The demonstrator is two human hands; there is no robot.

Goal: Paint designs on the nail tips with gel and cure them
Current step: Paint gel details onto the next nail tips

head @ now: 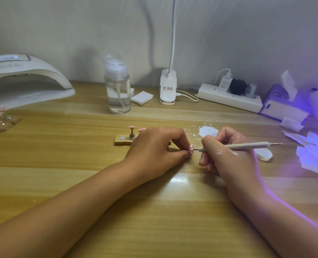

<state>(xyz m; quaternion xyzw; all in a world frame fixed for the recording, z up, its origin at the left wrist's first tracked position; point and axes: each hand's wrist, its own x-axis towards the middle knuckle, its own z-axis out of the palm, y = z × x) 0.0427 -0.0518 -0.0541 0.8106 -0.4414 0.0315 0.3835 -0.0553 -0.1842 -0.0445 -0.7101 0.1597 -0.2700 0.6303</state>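
Low over the worktop [79, 164], near centre: a pink nail tip [191, 149], pinched in the left hand [154, 146], grip clamped on it just above the wood. Opposite, the right hand [227, 155], grip closed pen-fashion round a pale tool [242, 146], long axis lying left to right, fine point aimed left and touching or all but touching the tip. Tip directly left of that point, so probably only a slight leftward nudge needed for the next dot. Just behind the left hand, a wooden stand [122, 140] carrying more pink tips. Farther back, pump bottle [118, 90], clip lamp [167, 88], power strip [229, 99]. Far left, curing lamp [24, 81], lettering apparently beginning "SUN", the rest blurred; other labels unreadable.
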